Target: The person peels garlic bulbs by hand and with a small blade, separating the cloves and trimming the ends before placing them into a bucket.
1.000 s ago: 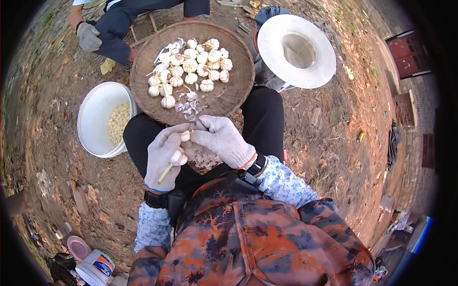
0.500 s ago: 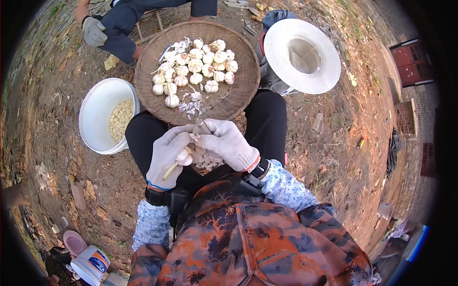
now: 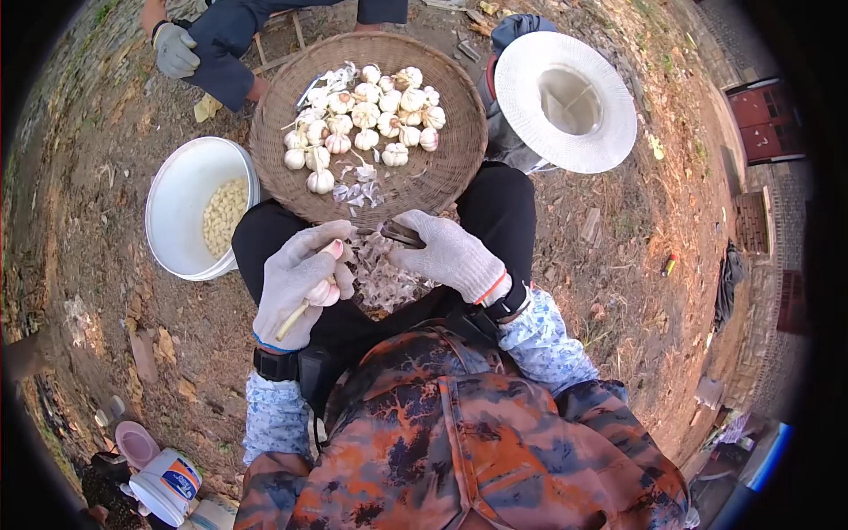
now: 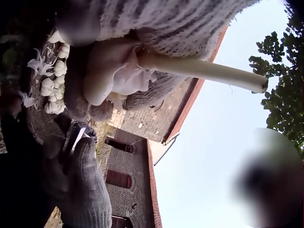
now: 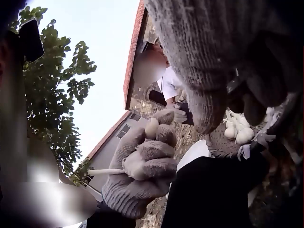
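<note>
My gloved left hand [image 3: 299, 276] holds a partly broken garlic bulb [image 3: 324, 293] in the palm, its cut stem [image 4: 209, 73] sticking out past the fingers. Between thumb and forefinger the same hand pinches a single garlic clove [image 3: 334, 249], seen also as a pale clove [image 5: 152, 128] at the fingertips in the right wrist view. A short way to the right, my gloved right hand [image 3: 455, 258] grips a small knife [image 3: 400, 234], its blade [image 4: 79, 137] glinting in the left wrist view. Papery garlic skins [image 3: 386, 276] lie below and between the hands.
A round wicker basket [image 3: 428, 187] with whole garlic bulbs [image 3: 365, 115] stands beyond my knees. Left of it is a white bucket [image 3: 172, 212] with peeled cloves [image 3: 225, 208]. Another person's gloved hand [image 3: 177, 51] is at the far left; a white hat [image 3: 609, 106] is at right.
My hands, together at the clove earlier, have parted. The right hand has moved right with the knife, while the left keeps the bulb and the clove.
</note>
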Available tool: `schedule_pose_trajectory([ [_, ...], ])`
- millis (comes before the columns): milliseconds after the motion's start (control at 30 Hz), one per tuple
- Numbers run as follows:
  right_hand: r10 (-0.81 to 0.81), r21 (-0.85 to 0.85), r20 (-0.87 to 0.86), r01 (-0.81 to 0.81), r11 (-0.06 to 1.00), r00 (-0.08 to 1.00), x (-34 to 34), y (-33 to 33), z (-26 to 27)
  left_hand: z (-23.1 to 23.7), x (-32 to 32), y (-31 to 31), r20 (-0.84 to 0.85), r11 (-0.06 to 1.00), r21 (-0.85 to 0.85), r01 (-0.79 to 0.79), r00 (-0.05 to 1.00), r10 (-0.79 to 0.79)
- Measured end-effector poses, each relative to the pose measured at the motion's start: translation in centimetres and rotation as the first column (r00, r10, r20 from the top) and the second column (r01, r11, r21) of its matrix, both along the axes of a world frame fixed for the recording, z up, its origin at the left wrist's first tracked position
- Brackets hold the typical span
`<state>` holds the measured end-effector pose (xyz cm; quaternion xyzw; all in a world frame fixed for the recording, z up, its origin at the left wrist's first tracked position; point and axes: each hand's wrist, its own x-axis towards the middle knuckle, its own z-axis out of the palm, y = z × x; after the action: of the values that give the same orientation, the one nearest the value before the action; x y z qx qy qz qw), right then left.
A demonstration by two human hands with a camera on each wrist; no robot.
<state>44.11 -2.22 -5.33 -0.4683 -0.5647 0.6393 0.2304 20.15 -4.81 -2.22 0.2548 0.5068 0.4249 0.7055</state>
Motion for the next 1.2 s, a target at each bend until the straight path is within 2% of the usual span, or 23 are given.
schedule_pose_trajectory([
  [33, 0.008, 0.263, 0.282, -0.085, 0.961, 0.959, -0.3, -0.2, -0.2, 0.5, 0.0, 0.1, -0.065, 0.999, -0.02, 0.027, 0.998, -0.028],
  [67, 0.006, 0.263, 0.282, -0.083, 0.961, 0.959, -0.5, -0.3, 0.3, 0.0, 0.0, 0.1, -0.064, 0.999, -0.02, 0.029, 0.998, -0.03],
  [133, 0.002, 0.161, 0.07, -0.013, 0.987, 0.998, -1.1, -0.5, 1.7, -1.8, -0.1, -0.3, -0.232, 0.979, 0.202, 0.024, 0.972, 0.024],
  [200, 0.007, 0.144, 0.075, -0.018, 0.989, 0.997, -1.7, -0.8, 1.8, -2.3, 0.3, -0.7, -0.274, 0.965, 0.261, 0.041, 0.961, 0.033],
  [267, -0.06, 0.343, 0.266, -0.036, 0.938, 0.962, -2.7, -1.4, 2.4, -2.8, 0.7, -0.8, -0.311, 0.945, 0.321, 0.065, 0.95, 0.041],
  [300, -0.132, 0.479, 0.308, -0.034, 0.877, 0.942, -3.2, -1.7, 2.1, -3.1, 0.8, -0.8, -0.371, 0.923, 0.375, 0.092, 0.927, 0.058],
  [333, -0.134, 0.479, 0.308, -0.032, 0.877, 0.942, -3.6, -1.9, 1.8, -3.3, 0.8, -0.8, -0.428, 0.897, 0.425, 0.122, 0.9, 0.08],
  [400, -0.191, 0.565, 0.46, -0.12, 0.816, 0.867, -4.1, -2.3, 1.3, -3.4, 0.8, -0.9, -0.464, 0.894, 0.427, 0.135, 0.881, 0.089],
  [433, -0.289, 0.68, 0.422, -0.089, 0.727, 0.859, -4.4, -2.5, 0.8, -3.5, 0.9, -0.9, -0.501, 0.891, 0.429, 0.147, 0.86, 0.099],
  [567, -0.282, 0.631, 0.557, -0.178, 0.755, 0.781, -5.3, -2.9, 2.8, -3.4, 1.4, -1.0, -0.559, 0.899, 0.415, 0.143, 0.819, 0.128],
  [633, -0.341, 0.654, 0.643, -0.26, 0.71, 0.686, -5.7, -3.1, 3.0, -3.5, 1.7, -1.2, -0.45, 0.949, 0.316, 0.002, 0.881, 0.148],
  [667, -0.343, 0.655, 0.644, -0.261, 0.71, 0.684, -5.6, -3.1, 3.0, -3.1, 1.8, -1.1, -0.448, 0.948, 0.317, 0.003, 0.882, 0.147],
  [733, -0.308, 0.648, 0.635, -0.272, 0.712, 0.709, -5.4, -2.7, 2.9, -2.1, 2.0, -1.1, -0.226, 0.981, 0.144, -0.132, 0.96, 0.163],
  [767, -0.308, 0.648, 0.636, -0.272, 0.712, 0.708, -5.1, -2.5, 2.6, -2.2, 1.9, -1.1, -0.225, 0.981, 0.144, -0.132, 0.961, 0.162],
  [833, -0.222, 0.652, 0.557, -0.255, 0.714, 0.8, -4.3, -2.1, 1.8, -2.3, 1.4, -0.9, -0.024, 0.991, 0.009, -0.132, 0.991, 0.132],
  [867, -0.222, 0.652, 0.557, -0.255, 0.714, 0.801, -4.1, -2.0, 1.8, -2.4, 1.4, -0.9, -0.025, 0.991, 0.009, -0.132, 0.991, 0.132],
  [933, -0.186, 0.665, 0.501, -0.238, 0.708, 0.845, -3.7, -1.9, 1.7, -2.9, 1.4, -0.8, 0.17, 0.973, -0.065, -0.22, 0.959, 0.228],
  [967, -0.184, 0.665, 0.5, -0.239, 0.708, 0.846, -3.7, -1.8, 1.8, -3.2, 1.2, -0.7, 0.168, 0.973, -0.066, -0.222, 0.959, 0.23],
  [1033, -0.056, 0.545, 0.461, -0.233, 0.806, 0.885, -3.5, -1.6, 1.9, -4.3, 0.3, -0.6, 0.311, 0.976, -0.114, -0.186, 0.926, 0.213],
  [1067, -0.055, 0.545, 0.46, -0.232, 0.806, 0.886, -3.4, -1.6, 1.8, -5.0, -0.1, -0.6, 0.309, 0.976, -0.115, -0.186, 0.927, 0.213],
  [1133, 0.065, 0.578, 0.27, -0.216, 0.787, 0.961, -2.9, -1.4, 1.6, -6.4, -1.0, -0.5, 0.44, 0.985, -0.126, -0.117, 0.883, 0.161],
  [1167, 0.065, 0.578, 0.269, -0.215, 0.787, 0.961, -2.6, -1.2, 1.7, -6.8, -1.4, -0.3, 0.44, 0.985, -0.125, -0.118, 0.884, 0.161],
  [1200, 0.196, 0.437, 0.184, -0.258, 0.862, 0.963, -2.4, -0.9, 2.0, -7.2, -1.9, -0.2, 0.495, 0.986, -0.122, -0.112, 0.855, 0.158],
])
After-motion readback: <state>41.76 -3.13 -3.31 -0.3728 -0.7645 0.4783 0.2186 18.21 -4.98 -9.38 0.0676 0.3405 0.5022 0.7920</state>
